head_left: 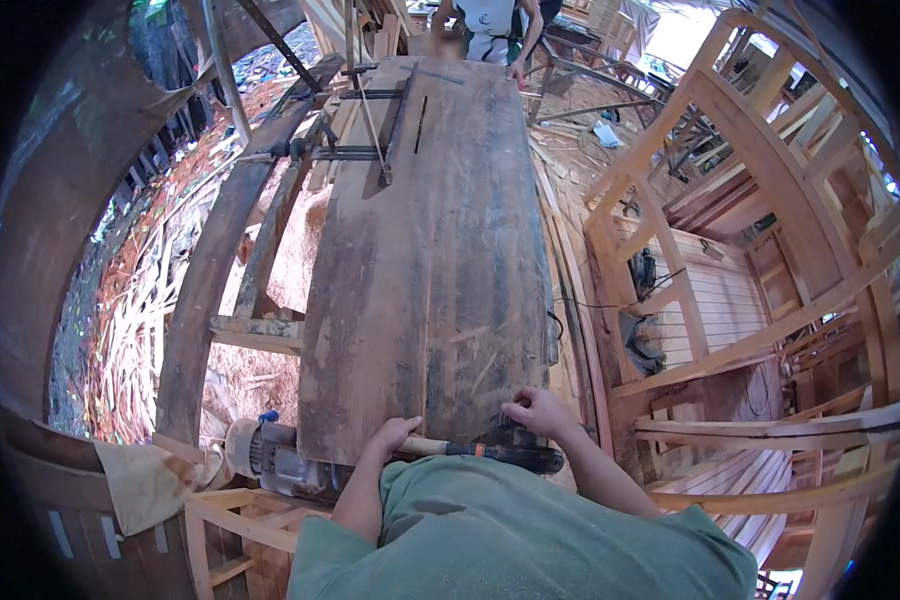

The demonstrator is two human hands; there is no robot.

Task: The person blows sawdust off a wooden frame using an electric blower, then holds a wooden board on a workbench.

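The long wooden workbench top [370, 330] stretches away in front of me. My left hand [394, 433] is at its near edge, fingers curled, and whatever they may hold is hidden. Just right of it lies a tool [515, 456] with a pale wooden part, a black grip and an orange ring, close against my body. My right hand [538, 413] is closed with thumb and fingers together, over a dark object [510, 432] at the near right corner. I cannot make out what the fingers pinch.
Clamps [360, 153] and a straight bar [401, 120] sit at the far left of the bench. A person [485, 30] stands at the far end. A motor [280, 460] is near left; wooden frames [670, 270] stack up on the right. Shavings [255, 375] cover the ground at left.
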